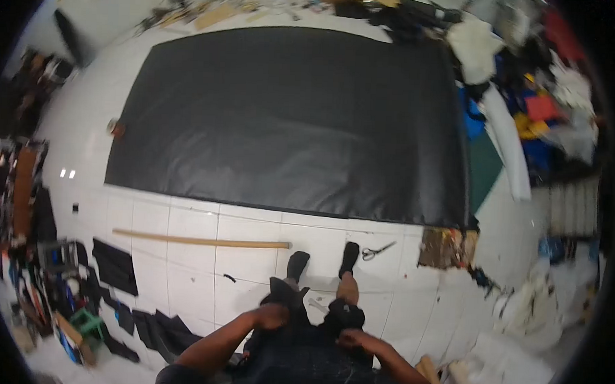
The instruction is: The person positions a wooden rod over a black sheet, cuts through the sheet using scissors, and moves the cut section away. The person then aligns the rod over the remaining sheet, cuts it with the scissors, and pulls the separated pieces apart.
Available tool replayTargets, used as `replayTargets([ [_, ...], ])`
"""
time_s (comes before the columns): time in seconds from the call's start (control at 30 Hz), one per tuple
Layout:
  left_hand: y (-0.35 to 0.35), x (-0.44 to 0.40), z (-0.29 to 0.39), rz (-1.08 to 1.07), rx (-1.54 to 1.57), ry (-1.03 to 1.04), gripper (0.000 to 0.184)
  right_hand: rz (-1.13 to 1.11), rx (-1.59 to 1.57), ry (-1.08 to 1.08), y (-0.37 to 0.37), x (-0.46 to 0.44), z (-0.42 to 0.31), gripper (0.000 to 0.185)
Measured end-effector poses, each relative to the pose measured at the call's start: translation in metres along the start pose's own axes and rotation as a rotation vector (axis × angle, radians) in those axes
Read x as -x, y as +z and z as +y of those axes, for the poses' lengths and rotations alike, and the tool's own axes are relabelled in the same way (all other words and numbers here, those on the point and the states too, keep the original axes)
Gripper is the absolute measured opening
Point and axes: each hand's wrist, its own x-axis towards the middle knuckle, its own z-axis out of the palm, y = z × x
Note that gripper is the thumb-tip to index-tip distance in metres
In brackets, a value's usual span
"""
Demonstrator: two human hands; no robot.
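My left hand (271, 317) is closed against the dark cloth of my trousers (303, 327) near my left knee. On the other side, my right hand (352, 338) is closed at the trouser cloth over my right thigh. The fingertips of both hands are hard to make out. Beyond my feet, a large black sheet (289, 124) lies spread on the floor. A pair of scissors (378, 251) rests just right of my right foot, blades apart. A long tan tube (201, 240) lies left of my left foot, along the near side of the sheet.
White tiles (189, 283) cover the floor. A small can (114, 128) stands at the sheet's left edge. Black scraps (115, 265) and a green stool (86, 323) are at left. Heaped fabrics (540, 112) fill the right, and a patchy brown block (444, 248) sits by the sheet's near right corner.
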Motion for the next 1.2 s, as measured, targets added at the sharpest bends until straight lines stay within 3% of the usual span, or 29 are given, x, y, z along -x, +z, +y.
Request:
replayTargets([
  [0.03,0.043,0.0,-0.019,-0.031,0.085,0.203,0.033,-0.23,0.01,-0.085,-0.018,0.004,0.001,0.027],
  [0.07,0.086,-0.001,-0.037,-0.081,0.176,0.403,0.033,-0.242,0.3,-0.448,-0.028,-0.01,0.074,0.033],
  [0.1,0.108,-0.004,-0.036,-0.108,0.363,0.564,0.034,-0.421,0.203,-0.248,-0.058,-0.02,0.064,0.036],
  [0.13,0.118,-0.013,-0.031,0.034,0.464,0.682,0.033,-0.591,0.079,-0.034,-0.074,-0.023,0.032,0.038],
  [0.17,0.128,-0.022,-0.026,0.181,0.541,0.803,0.032,-0.618,0.048,-0.027,-0.087,-0.035,0.015,0.038],
  [0.2,0.16,-0.051,-0.051,-0.046,0.488,0.879,0.032,-0.742,0.132,0.114,-0.104,-0.055,-0.001,0.038],
  [0.23,0.195,-0.09,-0.09,-0.273,0.417,0.953,0.032,-0.769,0.264,0.09,-0.123,-0.091,0.023,0.039],
  [0.27,0.175,-0.113,-0.107,-0.292,0.403,0.744,0.031,-0.796,0.399,0.061,-0.143,-0.128,0.047,0.041],
  [0.3,0.133,-0.135,-0.123,-0.156,0.499,0.4,0.03,-0.825,0.531,0.031,-0.162,-0.165,0.069,0.044],
  [0.33,0.088,-0.155,-0.144,0.001,0.628,0.149,0.03,-0.516,0.656,-0.018,-0.188,-0.205,0.086,0.046],
  [0.4,0.028,-0.184,-0.2,0.49,0.886,-0.035,0.029,-0.047,0.906,-0.192,-0.257,-0.284,0.089,0.034],
  [0.43,-0.001,-0.195,-0.229,0.755,0.948,-0.057,0.028,-0.043,1.086,0.12,-0.28,-0.317,0.012,0.03],
  [0.47,-0.027,-0.205,-0.256,0.977,0.96,-0.101,0.028,0.149,1.303,-0.009,-0.319,-0.374,0.067,0.028],
  [0.5,-0.058,-0.213,-0.279,1.109,0.991,-0.398,0.034,0.274,1.436,-0.179,-0.353,-0.403,0.078,0.03],
  [0.6,-0.003,-0.247,-0.445,1.175,0.853,-0.968,0.058,0.431,1.412,-0.312,-0.4,-0.465,0.086,0.03],
  [0.63,0.02,-0.263,-0.474,1.194,0.873,-1.114,0.071,0.465,1.315,-0.325,-0.407,-0.483,0.09,0.032],
  [0.7,0.055,-0.285,-0.503,1.273,1.022,-1.243,0.098,0.346,1.157,-0.15,-0.409,-0.509,0.114,0.033],
  [0.77,0.046,-0.287,-0.492,1.383,1.246,-1.098,0.106,-0.008,1.2,-0.287,-0.426,-0.51,0.146,0.035],
  [0.8,0.053,-0.29,-0.508,1.464,1.1,-1.149,0.109,-0.197,1.345,-0.126,-0.431,-0.513,0.146,0.037],
  [0.83,0.055,-0.294,-0.526,1.494,1.097,-1.13,0.109,-0.181,1.364,-0.144,-0.436,-0.51,0.147,0.037],
  [0.87,0.063,-0.301,-0.569,1.669,1.075,-0.997,0.105,-0.093,1.459,-0.144,-0.44,-0.504,0.149,0.037],
  [0.93,0.04,-0.3,-0.581,1.787,1.309,-0.692,0.079,0.029,1.558,-0.15,-0.442,-0.496,0.14,0.037],
  [0.97,0.033,-0.301,-0.582,1.795,1.3,-0.662,0.079,0.123,1.457,-0.21,-0.442,-0.49,0.132,0.038],
  [1.0,0.025,-0.304,-0.582,1.79,1.279,-0.72,0.065,0.215,1.355,-0.267,-0.441,-0.481,0.124,0.038],
  [1.07,0.002,-0.313,-0.545,1.737,1.337,-0.733,0.035,0.306,1.266,-0.351,-0.426,-0.486,0.117,0.043],
  [1.13,-0.001,-0.346,-0.519,1.67,1.549,-0.309,0.027,0.371,1.192,-0.539,-0.4,-0.485,0.11,0.055],
  [1.17,0.01,-0.368,-0.541,1.337,1.676,0.017,0.027,0.365,1.218,-0.643,-0.388,-0.484,0.105,0.062],
  [1.2,0.017,-0.391,-0.531,1.128,1.766,0.139,0.029,0.372,1.389,-0.742,-0.377,-0.482,0.099,0.07],
])
